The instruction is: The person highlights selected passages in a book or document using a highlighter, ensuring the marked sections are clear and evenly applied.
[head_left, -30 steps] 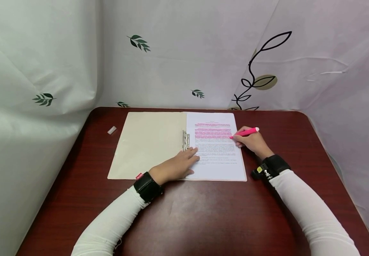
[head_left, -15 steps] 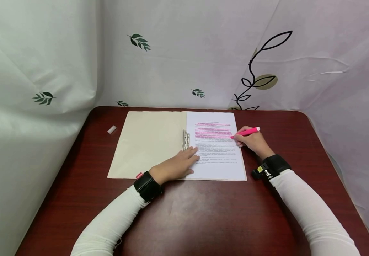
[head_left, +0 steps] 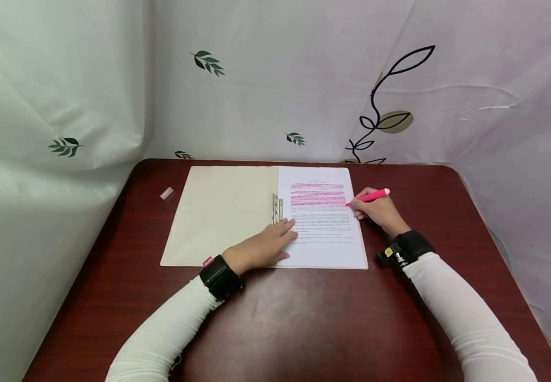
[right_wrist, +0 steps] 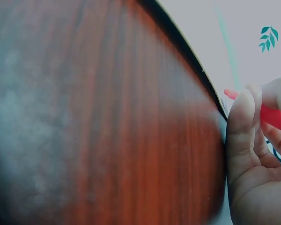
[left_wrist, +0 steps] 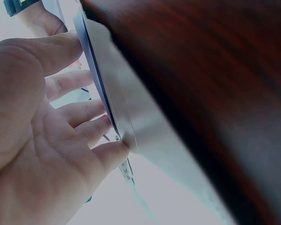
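Pinching a pink highlighter (head_left: 373,195), right hand (head_left: 379,212) at the marked page (head_left: 325,255); left hand (head_left: 263,248) resting on it, fingers spread

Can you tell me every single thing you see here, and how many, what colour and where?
marker: one, pink with a white end, in the right hand
paper: at least one sheet, white, on the folder's right side
pink stripes: many, pink, upper part of the paper
folder: one, cream, open on the table
clip: one, silvery, at the folder's middle
small block: one, whitish, left of the folder
table: one, reddish brown, under everything
cloth: count unclear, whitish, behind and beside the table
leaf prints: four, green, on the cloth
vine print: one, black and olive, on the cloth's right
sleeves: two, white, on the arms
wristbands: two, black, on the wrists
left hand: one, bare, on folder and paper
right hand: one, bare, pinching the marker
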`<state>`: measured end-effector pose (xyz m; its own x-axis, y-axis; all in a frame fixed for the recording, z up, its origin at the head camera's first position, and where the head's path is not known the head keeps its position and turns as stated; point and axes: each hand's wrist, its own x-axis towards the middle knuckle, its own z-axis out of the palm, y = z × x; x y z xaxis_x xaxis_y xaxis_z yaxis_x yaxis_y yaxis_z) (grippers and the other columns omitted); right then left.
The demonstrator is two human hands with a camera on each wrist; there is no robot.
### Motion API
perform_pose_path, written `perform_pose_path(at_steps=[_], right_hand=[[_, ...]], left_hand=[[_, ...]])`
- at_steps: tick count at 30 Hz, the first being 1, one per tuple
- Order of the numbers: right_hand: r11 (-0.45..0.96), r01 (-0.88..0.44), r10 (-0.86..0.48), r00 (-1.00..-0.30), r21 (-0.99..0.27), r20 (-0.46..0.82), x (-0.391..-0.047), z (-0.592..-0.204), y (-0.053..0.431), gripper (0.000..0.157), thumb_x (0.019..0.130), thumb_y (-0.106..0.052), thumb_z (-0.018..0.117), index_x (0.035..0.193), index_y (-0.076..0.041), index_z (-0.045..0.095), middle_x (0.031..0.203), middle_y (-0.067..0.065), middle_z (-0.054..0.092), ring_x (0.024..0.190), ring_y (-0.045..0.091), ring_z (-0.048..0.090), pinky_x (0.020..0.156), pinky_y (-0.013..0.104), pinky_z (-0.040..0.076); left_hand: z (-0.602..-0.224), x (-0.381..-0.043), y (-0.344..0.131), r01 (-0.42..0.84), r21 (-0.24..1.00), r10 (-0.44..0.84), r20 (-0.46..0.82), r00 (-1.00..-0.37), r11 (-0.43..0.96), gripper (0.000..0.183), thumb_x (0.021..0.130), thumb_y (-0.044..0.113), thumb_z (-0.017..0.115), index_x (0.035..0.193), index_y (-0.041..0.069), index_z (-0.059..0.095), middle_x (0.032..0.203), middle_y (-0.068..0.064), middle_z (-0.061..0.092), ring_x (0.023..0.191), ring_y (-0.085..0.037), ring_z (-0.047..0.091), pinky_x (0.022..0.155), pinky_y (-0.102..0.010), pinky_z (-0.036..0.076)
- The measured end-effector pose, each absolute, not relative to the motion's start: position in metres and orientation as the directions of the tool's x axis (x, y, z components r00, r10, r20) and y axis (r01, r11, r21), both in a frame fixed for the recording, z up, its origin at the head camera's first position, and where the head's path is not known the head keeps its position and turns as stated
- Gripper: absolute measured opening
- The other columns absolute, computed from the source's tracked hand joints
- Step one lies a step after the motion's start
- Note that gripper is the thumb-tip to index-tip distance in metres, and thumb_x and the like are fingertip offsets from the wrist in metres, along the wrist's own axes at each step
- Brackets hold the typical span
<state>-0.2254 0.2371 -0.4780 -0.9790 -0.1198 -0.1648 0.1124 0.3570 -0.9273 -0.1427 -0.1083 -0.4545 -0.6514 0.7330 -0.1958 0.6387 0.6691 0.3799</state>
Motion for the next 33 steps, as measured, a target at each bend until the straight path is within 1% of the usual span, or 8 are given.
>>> perform_pose_path(at_steps=[5,10,15,18,21,26,30,33], right_hand=[[0.328,0.119,-0.121,-0.979,-0.937,-0.167,-0.226,-0.480,0.238,0.028,0.095,-0.016,0.074,0.104,0.007,0.060,0.079,0.004,0.069,0.064,0.008,0.064,0.064,0.021,0.059],[0.204,0.136,-0.111,-0.981,-0.969,-0.161,-0.226,-0.485,0.242,0.026,0.097,-0.015,0.072,0.105,0.007,0.060,0.079,0.002,0.071,0.063,0.007,0.064,0.062,0.020,0.059],[0.109,0.159,-0.114,-0.979,-0.981,-0.171,-0.224,-0.479,0.244,0.020,0.097,-0.017,0.073,0.105,0.000,0.065,0.083,0.003,0.072,0.065,0.009,0.065,0.063,0.021,0.059],[0.000,0.143,-0.133,-0.981,-0.990,-0.142,-0.220,-0.466,0.247,0.015,0.098,-0.015,0.071,0.104,-0.003,0.065,0.082,0.004,0.071,0.066,0.011,0.064,0.062,0.021,0.058],[-0.166,0.097,-0.146,-0.987,-0.981,-0.072,-0.211,-0.451,0.253,0.011,0.100,-0.010,0.068,0.105,-0.001,0.063,0.081,0.004,0.070,0.066,0.011,0.064,0.061,0.020,0.057],[-0.385,0.007,-0.096,-0.995,-0.923,0.033,-0.189,-0.437,0.268,0.005,0.102,-0.004,0.062,0.103,-0.001,0.066,0.079,0.005,0.071,0.064,0.011,0.065,0.060,0.020,0.057],[-0.478,-0.017,-0.048,-0.998,-0.878,0.046,-0.173,-0.443,0.278,0.012,0.104,0.000,0.056,0.099,-0.003,0.068,0.077,0.007,0.071,0.061,0.012,0.064,0.058,0.020,0.056],[-0.535,0.000,-0.040,-0.999,-0.845,0.026,-0.164,-0.452,0.281,0.017,0.105,0.003,0.052,0.098,-0.003,0.066,0.076,0.007,0.070,0.060,0.012,0.062,0.057,0.021,0.054]], left_hand=[[-0.455,-0.143,-0.109,0.637,0.380,0.732,-0.196,-0.653,0.670,0.054,0.105,0.022,0.061,0.152,0.005,0.043,0.169,-0.022,0.024,0.158,-0.039,0.020,0.124,-0.058,0.026],[-0.454,-0.142,-0.108,0.637,0.380,0.732,-0.196,-0.653,0.671,0.054,0.105,0.022,0.061,0.153,0.005,0.043,0.169,-0.022,0.023,0.158,-0.038,0.020,0.124,-0.058,0.026],[-0.453,-0.140,-0.108,0.633,0.386,0.730,-0.196,-0.655,0.671,0.054,0.105,0.022,0.061,0.152,0.005,0.043,0.169,-0.022,0.023,0.158,-0.039,0.020,0.124,-0.058,0.027],[-0.453,-0.140,-0.107,0.631,0.386,0.728,-0.193,-0.658,0.673,0.053,0.104,0.022,0.062,0.152,0.005,0.044,0.169,-0.022,0.024,0.158,-0.039,0.020,0.124,-0.058,0.027],[-0.454,-0.140,-0.106,0.632,0.384,0.728,-0.194,-0.658,0.674,0.054,0.104,0.021,0.062,0.152,0.005,0.043,0.169,-0.021,0.024,0.158,-0.038,0.020,0.124,-0.057,0.027],[-0.453,-0.139,-0.105,0.625,0.388,0.723,-0.195,-0.663,0.678,0.054,0.104,0.022,0.062,0.152,0.005,0.044,0.169,-0.021,0.024,0.158,-0.037,0.020,0.125,-0.056,0.026],[-0.452,-0.139,-0.105,0.615,0.392,0.715,-0.197,-0.671,0.685,0.054,0.104,0.021,0.063,0.152,0.006,0.045,0.169,-0.020,0.024,0.158,-0.036,0.020,0.125,-0.056,0.026],[-0.453,-0.139,-0.106,0.606,0.394,0.709,-0.202,-0.676,0.691,0.053,0.104,0.021,0.063,0.151,0.006,0.045,0.169,-0.020,0.024,0.159,-0.036,0.020,0.125,-0.057,0.026]])
